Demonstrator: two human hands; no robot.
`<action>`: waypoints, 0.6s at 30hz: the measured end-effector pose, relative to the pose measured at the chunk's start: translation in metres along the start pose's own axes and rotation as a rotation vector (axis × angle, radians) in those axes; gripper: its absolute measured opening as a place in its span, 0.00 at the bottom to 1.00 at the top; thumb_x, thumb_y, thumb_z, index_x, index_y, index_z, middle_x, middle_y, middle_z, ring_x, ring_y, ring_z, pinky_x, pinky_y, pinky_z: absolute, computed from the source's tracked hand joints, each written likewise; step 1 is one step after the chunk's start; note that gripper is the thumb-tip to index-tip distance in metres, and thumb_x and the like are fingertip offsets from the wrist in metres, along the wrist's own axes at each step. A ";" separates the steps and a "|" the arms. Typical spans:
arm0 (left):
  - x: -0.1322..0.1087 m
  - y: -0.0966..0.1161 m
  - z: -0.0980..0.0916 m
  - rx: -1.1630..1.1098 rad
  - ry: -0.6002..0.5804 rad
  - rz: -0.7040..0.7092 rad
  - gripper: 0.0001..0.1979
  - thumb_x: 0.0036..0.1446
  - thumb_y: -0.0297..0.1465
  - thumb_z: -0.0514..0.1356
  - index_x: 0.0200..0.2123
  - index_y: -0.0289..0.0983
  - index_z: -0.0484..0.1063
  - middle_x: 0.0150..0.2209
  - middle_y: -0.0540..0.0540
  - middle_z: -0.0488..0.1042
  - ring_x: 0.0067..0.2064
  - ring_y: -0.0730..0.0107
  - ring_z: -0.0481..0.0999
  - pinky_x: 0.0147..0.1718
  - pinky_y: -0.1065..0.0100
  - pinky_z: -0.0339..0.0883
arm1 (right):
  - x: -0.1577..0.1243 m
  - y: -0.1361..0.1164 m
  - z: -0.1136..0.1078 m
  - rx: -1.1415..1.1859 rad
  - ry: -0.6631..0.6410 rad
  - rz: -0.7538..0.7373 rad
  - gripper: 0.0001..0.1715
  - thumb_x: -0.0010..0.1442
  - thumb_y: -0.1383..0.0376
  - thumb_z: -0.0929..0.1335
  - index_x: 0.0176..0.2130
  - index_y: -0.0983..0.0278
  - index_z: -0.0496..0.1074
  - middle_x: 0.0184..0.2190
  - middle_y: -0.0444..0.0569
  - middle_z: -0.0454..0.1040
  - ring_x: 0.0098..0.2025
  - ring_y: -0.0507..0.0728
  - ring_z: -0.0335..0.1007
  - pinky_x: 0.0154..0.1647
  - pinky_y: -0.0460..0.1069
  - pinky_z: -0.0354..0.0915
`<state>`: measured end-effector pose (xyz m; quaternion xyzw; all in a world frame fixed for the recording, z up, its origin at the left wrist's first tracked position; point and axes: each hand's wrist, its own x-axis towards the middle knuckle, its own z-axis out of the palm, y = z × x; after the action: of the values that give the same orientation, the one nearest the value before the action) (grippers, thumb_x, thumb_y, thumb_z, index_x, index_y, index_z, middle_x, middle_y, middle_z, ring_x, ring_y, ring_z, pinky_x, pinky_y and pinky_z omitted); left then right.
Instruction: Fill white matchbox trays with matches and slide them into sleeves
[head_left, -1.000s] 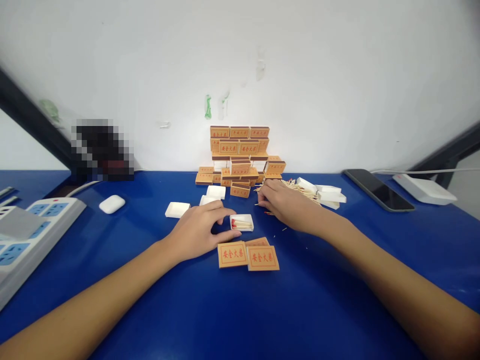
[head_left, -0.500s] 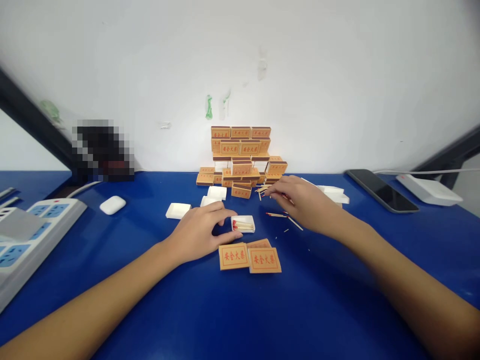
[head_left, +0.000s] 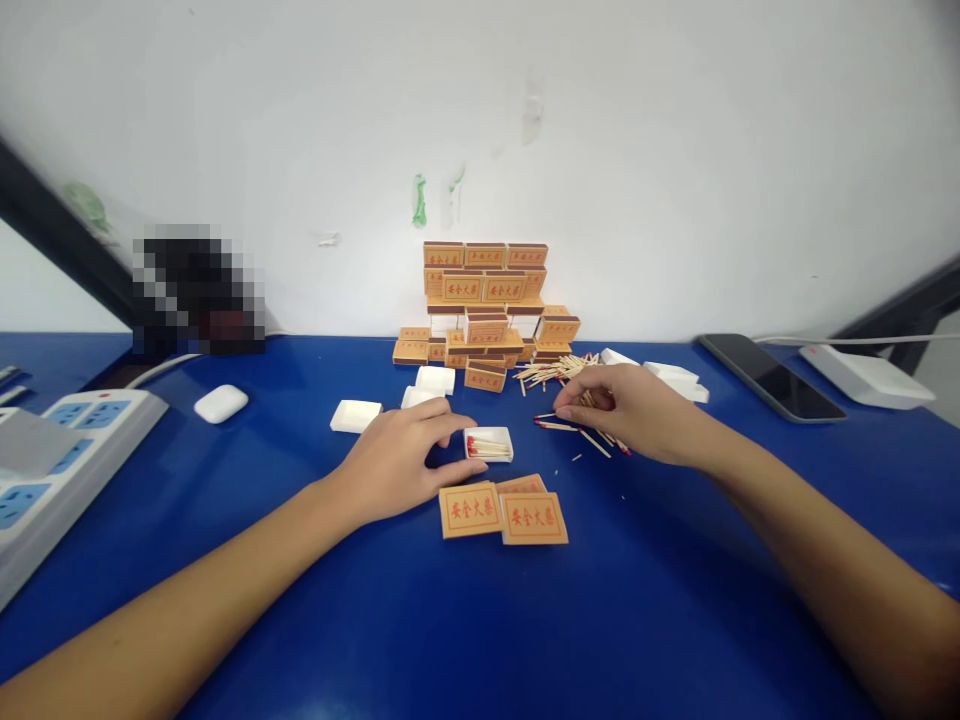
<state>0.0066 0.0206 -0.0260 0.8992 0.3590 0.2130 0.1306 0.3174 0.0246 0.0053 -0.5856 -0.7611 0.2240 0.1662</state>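
My left hand [head_left: 409, 450] curls around a small white matchbox tray [head_left: 489, 443] with several red-tipped matches in it, thumb and forefinger at its left end. My right hand [head_left: 626, 408] hovers low over loose matches [head_left: 559, 424] on the blue table [head_left: 480, 610], fingers pinched together on a few of them. A heap of loose matches [head_left: 551, 371] lies just behind that hand. Orange matchbox sleeves [head_left: 501, 512] lie flat in front of the tray.
A stack of orange matchboxes [head_left: 484, 300] stands against the white wall. Empty white trays [head_left: 356, 415] lie left of centre, more white trays [head_left: 675, 378] at the right. A power strip [head_left: 52, 460] and white earbud case [head_left: 220, 403] sit left; a phone [head_left: 776, 376] and white box [head_left: 862, 375] right.
My right hand lifted off the match heap, swung right and came down nearer, over the scattered matches. The left hand and the tray stayed put.
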 end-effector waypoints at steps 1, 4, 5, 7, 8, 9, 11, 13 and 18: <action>0.000 0.000 0.000 -0.002 0.000 0.002 0.19 0.65 0.45 0.66 0.53 0.41 0.79 0.37 0.49 0.75 0.32 0.70 0.73 0.31 0.67 0.64 | -0.001 0.000 0.000 -0.017 -0.009 -0.009 0.15 0.63 0.53 0.70 0.34 0.60 0.80 0.22 0.44 0.72 0.24 0.53 0.63 0.27 0.50 0.57; 0.000 0.000 0.000 -0.001 -0.002 -0.001 0.19 0.65 0.45 0.66 0.54 0.41 0.79 0.37 0.49 0.75 0.32 0.70 0.74 0.31 0.67 0.64 | -0.003 -0.002 -0.002 -0.043 -0.043 -0.039 0.14 0.64 0.54 0.69 0.34 0.59 0.79 0.23 0.44 0.72 0.25 0.54 0.64 0.27 0.50 0.58; 0.000 0.000 0.000 0.001 -0.002 -0.004 0.19 0.65 0.45 0.66 0.54 0.41 0.79 0.37 0.49 0.75 0.32 0.70 0.74 0.31 0.67 0.64 | -0.004 -0.003 -0.002 -0.043 -0.050 -0.052 0.15 0.64 0.52 0.69 0.34 0.59 0.79 0.24 0.44 0.72 0.25 0.54 0.64 0.27 0.50 0.58; 0.000 0.000 0.000 0.002 -0.002 -0.004 0.19 0.65 0.45 0.66 0.53 0.41 0.79 0.37 0.49 0.75 0.32 0.70 0.74 0.31 0.67 0.64 | -0.005 -0.005 -0.003 -0.041 -0.062 -0.079 0.17 0.64 0.49 0.70 0.36 0.59 0.79 0.26 0.45 0.74 0.27 0.54 0.65 0.28 0.50 0.58; 0.001 0.000 0.000 0.002 -0.002 -0.004 0.19 0.65 0.45 0.66 0.53 0.41 0.79 0.38 0.49 0.75 0.32 0.70 0.74 0.31 0.67 0.64 | -0.005 -0.005 -0.003 -0.043 -0.073 -0.091 0.17 0.64 0.49 0.70 0.37 0.59 0.78 0.27 0.45 0.75 0.28 0.54 0.65 0.28 0.50 0.58; 0.001 0.000 0.000 0.003 -0.003 -0.003 0.19 0.66 0.45 0.66 0.53 0.41 0.79 0.38 0.49 0.75 0.33 0.70 0.74 0.31 0.67 0.64 | -0.006 -0.005 -0.003 -0.050 -0.086 -0.102 0.17 0.64 0.49 0.70 0.37 0.59 0.78 0.29 0.45 0.75 0.29 0.54 0.66 0.29 0.50 0.59; 0.001 0.000 0.001 0.004 -0.004 -0.002 0.19 0.66 0.45 0.66 0.54 0.41 0.79 0.38 0.49 0.75 0.33 0.70 0.74 0.31 0.67 0.64 | -0.006 -0.005 -0.002 -0.075 -0.116 -0.116 0.16 0.66 0.50 0.69 0.37 0.59 0.77 0.30 0.46 0.76 0.31 0.55 0.67 0.31 0.50 0.59; 0.001 0.000 0.001 0.004 -0.005 -0.001 0.19 0.66 0.45 0.66 0.54 0.41 0.79 0.37 0.49 0.75 0.33 0.70 0.74 0.31 0.67 0.64 | -0.007 -0.005 0.000 -0.112 -0.138 -0.114 0.17 0.68 0.51 0.66 0.35 0.60 0.75 0.31 0.47 0.76 0.32 0.56 0.68 0.33 0.51 0.61; 0.001 0.000 0.001 0.002 0.007 0.007 0.19 0.65 0.45 0.66 0.53 0.41 0.79 0.37 0.48 0.75 0.34 0.69 0.74 0.31 0.67 0.63 | -0.012 -0.006 0.008 -0.193 -0.148 -0.068 0.18 0.71 0.53 0.62 0.37 0.60 0.71 0.37 0.53 0.77 0.38 0.61 0.72 0.37 0.55 0.64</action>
<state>0.0081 0.0213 -0.0265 0.8999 0.3565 0.2164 0.1277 0.3118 0.0104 0.0022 -0.5545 -0.8088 0.1864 0.0598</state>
